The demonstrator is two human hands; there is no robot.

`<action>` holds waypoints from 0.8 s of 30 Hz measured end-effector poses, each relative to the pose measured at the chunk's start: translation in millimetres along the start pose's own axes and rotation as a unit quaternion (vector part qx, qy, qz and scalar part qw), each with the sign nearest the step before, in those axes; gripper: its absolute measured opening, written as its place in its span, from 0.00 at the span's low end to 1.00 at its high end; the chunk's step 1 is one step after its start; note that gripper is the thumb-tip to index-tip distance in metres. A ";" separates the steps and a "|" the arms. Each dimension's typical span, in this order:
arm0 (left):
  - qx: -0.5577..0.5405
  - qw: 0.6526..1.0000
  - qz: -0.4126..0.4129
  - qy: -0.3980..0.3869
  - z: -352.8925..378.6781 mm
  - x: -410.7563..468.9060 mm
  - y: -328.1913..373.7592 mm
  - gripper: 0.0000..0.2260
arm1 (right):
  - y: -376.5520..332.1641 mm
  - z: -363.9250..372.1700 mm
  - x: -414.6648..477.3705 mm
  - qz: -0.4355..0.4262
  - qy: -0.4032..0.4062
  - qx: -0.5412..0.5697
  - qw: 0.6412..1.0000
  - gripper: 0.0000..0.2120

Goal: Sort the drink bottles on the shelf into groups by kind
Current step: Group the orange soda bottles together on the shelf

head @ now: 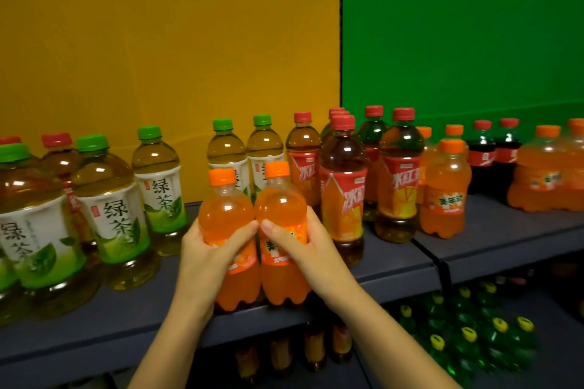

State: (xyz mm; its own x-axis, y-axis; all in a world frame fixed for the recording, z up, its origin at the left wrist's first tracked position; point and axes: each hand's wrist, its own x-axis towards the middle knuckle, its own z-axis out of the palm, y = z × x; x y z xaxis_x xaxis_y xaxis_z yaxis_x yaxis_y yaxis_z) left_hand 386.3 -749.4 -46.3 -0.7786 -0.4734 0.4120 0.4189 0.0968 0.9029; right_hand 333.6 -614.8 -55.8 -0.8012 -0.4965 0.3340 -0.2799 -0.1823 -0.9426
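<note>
Just left of and in front of the tall iced-tea bottle (343,186), the left grip (205,249) curls round one orange soda bottle (226,208), the right grip (303,240) round the second orange soda bottle (279,202), the two touching. Swinging them right could topple that iced-tea bottle, and a loose hold could drop one off the shelf (126,309).

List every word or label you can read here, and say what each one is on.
"绿茶": labels of the green-capped bottles.
"冰红", then cut off: red labels of the red-capped bottles.
"美年达", blurry: standing orange soda bottle.
Cola bottles: labels too blurred to read.
Held orange bottles: labels mostly covered by the left hand and right hand.
</note>
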 end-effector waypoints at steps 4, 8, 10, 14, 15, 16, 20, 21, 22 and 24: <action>-0.023 0.999 -0.004 -0.041 24.6 -16.3 18.3 0.18 | -15.0 -23.0 -23.8 -0.025 0.011 0.027 0.999 0.27; -0.032 0.996 -0.001 -0.081 71.2 -32.3 31.1 0.23 | -37.9 -67.8 -49.9 -0.033 0.031 0.035 0.998 0.24; -0.044 0.994 0.001 -0.097 101.0 -42.5 34.6 0.22 | -47.3 -96.7 -64.7 -0.042 0.045 0.033 0.998 0.23; -0.055 0.988 0.002 -0.147 166.9 -66.7 35.7 0.21 | -61.4 -159.6 -97.1 -0.055 0.091 0.012 0.994 0.23; -0.058 0.986 0.004 -0.159 183.6 -73.5 34.9 0.22 | -62.6 -176.2 -105.4 -0.058 0.101 0.010 0.993 0.24; -0.061 0.984 0.005 -0.167 199.8 -79.9 32.6 0.22 | -63.8 -192.5 -113.9 -0.058 0.109 0.010 0.992 0.24; -0.074 0.980 -0.005 -0.187 264.2 -104.5 23.4 0.19 | -68.5 -252.3 -143.7 -0.057 0.129 0.003 0.990 0.24; -0.073 0.979 -0.009 -0.189 278.7 -108.8 21.4 0.19 | -68.7 -265.7 -149.2 -0.057 0.133 0.002 0.990 0.23; -0.070 0.979 -0.015 -0.192 292.2 -111.9 18.8 0.19 | -68.4 -278.6 -153.8 -0.056 0.137 0.000 0.989 0.23; -0.064 0.978 -0.026 -0.194 316.1 -114.8 15.3 0.19 | -66.7 -300.8 -159.6 -0.051 0.148 -0.005 0.988 0.23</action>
State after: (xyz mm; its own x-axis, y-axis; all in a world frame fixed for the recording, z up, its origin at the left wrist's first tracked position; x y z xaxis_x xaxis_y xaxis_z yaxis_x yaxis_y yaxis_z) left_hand 334.4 -416.8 -41.0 -0.9088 -0.1033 0.4042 0.4100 -0.0417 0.9111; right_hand 321.0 -268.1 -48.4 -0.8877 -0.2050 0.4124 -0.3715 -0.2105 -0.9043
